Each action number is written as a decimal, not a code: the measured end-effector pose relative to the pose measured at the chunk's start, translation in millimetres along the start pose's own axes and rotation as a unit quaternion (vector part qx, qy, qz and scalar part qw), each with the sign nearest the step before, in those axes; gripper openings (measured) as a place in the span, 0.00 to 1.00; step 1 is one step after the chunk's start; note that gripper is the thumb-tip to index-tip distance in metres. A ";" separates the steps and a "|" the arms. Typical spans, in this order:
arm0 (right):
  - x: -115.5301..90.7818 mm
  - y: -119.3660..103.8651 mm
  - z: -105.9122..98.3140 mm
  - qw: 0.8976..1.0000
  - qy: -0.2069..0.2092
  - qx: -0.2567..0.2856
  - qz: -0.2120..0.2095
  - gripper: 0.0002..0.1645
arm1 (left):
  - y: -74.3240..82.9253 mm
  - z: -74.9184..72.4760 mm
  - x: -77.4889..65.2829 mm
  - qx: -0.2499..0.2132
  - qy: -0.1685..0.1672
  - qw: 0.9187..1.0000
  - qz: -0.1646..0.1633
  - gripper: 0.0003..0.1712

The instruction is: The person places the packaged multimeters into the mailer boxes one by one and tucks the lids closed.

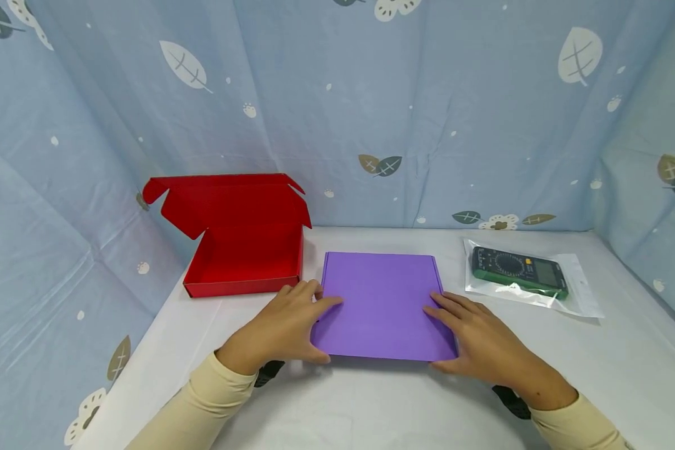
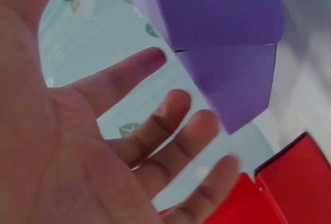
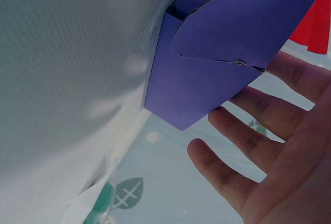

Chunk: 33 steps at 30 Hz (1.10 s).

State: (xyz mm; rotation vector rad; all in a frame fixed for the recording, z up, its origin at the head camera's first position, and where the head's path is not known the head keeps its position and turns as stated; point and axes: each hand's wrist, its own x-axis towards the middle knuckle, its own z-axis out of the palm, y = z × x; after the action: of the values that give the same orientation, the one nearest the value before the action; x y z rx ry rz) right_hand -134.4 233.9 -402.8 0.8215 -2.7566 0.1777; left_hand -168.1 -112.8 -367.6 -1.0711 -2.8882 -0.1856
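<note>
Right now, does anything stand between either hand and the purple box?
Nothing visible does: the left hand and right hand are at opposite sides of the purple box. The red box and bagged multimeter lie outside both approaches.

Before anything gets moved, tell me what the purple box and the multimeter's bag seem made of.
Purple box: probably corrugated cardboard, matte outside; a rough brownish cut edge shows in the right wrist view. Bag: likely thin plastic, glossy; it's see-through with bright highlights.
</note>
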 end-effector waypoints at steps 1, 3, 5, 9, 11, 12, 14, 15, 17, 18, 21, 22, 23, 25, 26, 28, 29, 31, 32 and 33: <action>0.0 0.0 -0.1 1.000 0.001 0.000 -0.001 0.55 | 0.2 -0.4 -0.5 0.002 -0.006 1.000 -0.006 0.52; -0.1 0.1 -0.2 1.000 0.003 0.002 -0.003 0.55 | 0.8 -1.5 -1.5 0.001 -0.024 1.000 -0.019 0.53; 0.1 0.3 0.1 1.000 0.005 0.002 -0.004 0.55 | 1.0 -2.3 -1.9 -0.004 -0.040 0.999 -0.028 0.53; -0.3 0.9 0.6 1.000 0.006 0.001 -0.004 0.55 | 0.8 -3.9 -2.2 -0.010 -0.054 0.998 -0.029 0.53; -0.6 1.2 0.9 1.000 0.005 0.001 -0.005 0.55 | 0.5 -4.4 -2.2 -0.011 -0.055 0.998 -0.026 0.53; -0.8 1.4 1.1 1.000 0.006 0.002 -0.005 0.55 | 0.3 -4.7 -2.2 -0.011 -0.055 0.998 -0.024 0.53; -1.0 1.7 1.5 1.000 0.007 0.003 -0.005 0.55 | -0.1 -5.2 -2.2 -0.013 -0.056 0.998 -0.022 0.53; -0.9 1.8 1.9 1.000 0.008 0.003 -0.005 0.55 | -0.4 -5.3 -2.2 -0.015 -0.057 0.998 -0.022 0.53; -0.8 2.0 2.3 1.000 0.010 0.004 -0.006 0.55 | -1.1 -5.4 -2.3 -0.019 -0.060 0.998 -0.023 0.53; -0.7 2.1 2.4 1.000 0.010 0.005 -0.006 0.55 | -1.5 -5.6 -2.5 -0.020 -0.061 0.998 -0.022 0.53; -0.5 2.9 3.1 1.000 0.010 0.006 -0.007 0.56 | -2.9 -5.7 -2.6 -0.028 -0.065 0.997 -0.021 0.53; -0.7 3.1 3.1 1.000 0.009 0.007 -0.007 0.55 | -3.1 -5.9 -2.6 -0.031 -0.067 0.997 -0.020 0.53; -0.7 3.3 3.3 1.000 0.008 0.008 -0.007 0.56 | -3.5 -6.2 -2.6 -0.035 -0.069 0.997 -0.019 0.53; -0.7 3.5 3.6 1.000 0.007 0.010 -0.006 0.56 | -3.8 -6.9 -2.4 -0.043 -0.073 0.996 -0.018 0.53; -0.9 3.6 3.5 1.000 0.006 0.011 -0.006 0.56 | -3.9 -7.1 -2.3 -0.049 -0.077 0.996 -0.019 0.53; -1.1 3.6 3.2 1.000 0.004 0.013 -0.004 0.55 | -4.0 -7.9 -2.1 -0.058 -0.084 0.995 -0.022 0.53; -1.1 3.6 3.1 1.000 0.003 0.014 -0.003 0.55 | -4.2 -7.8 -1.8 -0.062 -0.087 0.994 -0.023 0.53; -1.1 3.6 2.9 1.000 0.001 0.015 -0.001 0.55 | -4.8 -7.8 -1.4 -0.067 -0.093 0.993 -0.026 0.53; -1.2 3.6 2.7 1.000 -0.001 0.016 0.001 0.55 | -5.1 -7.7 -1.1 -0.069 -0.095 0.993 -0.027 0.53; -1.3 3.6 2.7 1.000 -0.002 0.017 0.002 0.55 | -5.4 -7.6 -0.9 -0.069 -0.097 0.993 -0.028 0.53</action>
State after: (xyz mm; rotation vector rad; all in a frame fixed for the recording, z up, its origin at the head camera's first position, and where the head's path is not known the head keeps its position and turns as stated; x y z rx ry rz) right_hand -135.9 237.0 -405.8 0.8260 -2.7669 0.2242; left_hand -170.8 -118.4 -360.6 -1.0846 -3.1217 -0.3055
